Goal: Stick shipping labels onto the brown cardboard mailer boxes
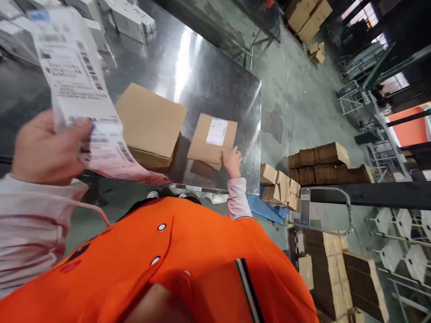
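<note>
Fingers of left hand point(47, 150): clamped on label strip point(70, 76), thumb on top; long axis from 11 to 4 o'clock. Fingers of right hand point(231, 162): curled against near corner of labelled mailer point(200, 139); grip or mere contact not discernible. Mailer at 10 to 11 o'clock from right hand, well apart from left; long axis roughly 1 to 7 o'clock. Just beside mailer, toward 9 o'clock: brown stack point(153, 112). On surface point(222, 80): near edge at 6 o'clock, end edge at 3, metal showing between.
</note>
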A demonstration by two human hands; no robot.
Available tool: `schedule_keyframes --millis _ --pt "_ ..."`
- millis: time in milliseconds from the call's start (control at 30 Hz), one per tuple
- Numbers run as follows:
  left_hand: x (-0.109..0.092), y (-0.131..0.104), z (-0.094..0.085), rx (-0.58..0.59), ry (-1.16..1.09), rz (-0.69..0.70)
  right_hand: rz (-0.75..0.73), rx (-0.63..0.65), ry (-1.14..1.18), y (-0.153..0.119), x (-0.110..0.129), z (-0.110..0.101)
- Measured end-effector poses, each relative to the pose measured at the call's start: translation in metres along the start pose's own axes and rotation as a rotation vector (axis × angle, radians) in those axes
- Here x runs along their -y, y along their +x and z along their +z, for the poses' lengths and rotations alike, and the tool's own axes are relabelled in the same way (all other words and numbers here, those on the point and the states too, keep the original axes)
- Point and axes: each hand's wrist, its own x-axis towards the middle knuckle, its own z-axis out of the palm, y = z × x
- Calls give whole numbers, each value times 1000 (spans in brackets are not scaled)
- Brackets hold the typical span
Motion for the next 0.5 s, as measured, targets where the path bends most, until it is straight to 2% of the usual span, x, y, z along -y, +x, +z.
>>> schedule_keyframes --millis 67,133,200,233,300,367,500 --pt "9 -22 9 2 -23 -26 -69 211 109 -17 21 22" --pt "20 -37 18 160 -3 -67 -237 488 394 -46 52 54" --pt "29 -43 25 355 -56 -92 -300 626 624 -78 79 81" --pt "32 -43 28 377 -121 -90 -293 668 680 -90 88 89" --pt "35 -38 31 303 -262 -104 -263 738 673 -101 97 92" --pt "34 -33 34 206 -323 -148 -269 755 598 -95 102 83" --pt "32 -31 45 186 -273 -181 -361 589 490 -66 114 60"
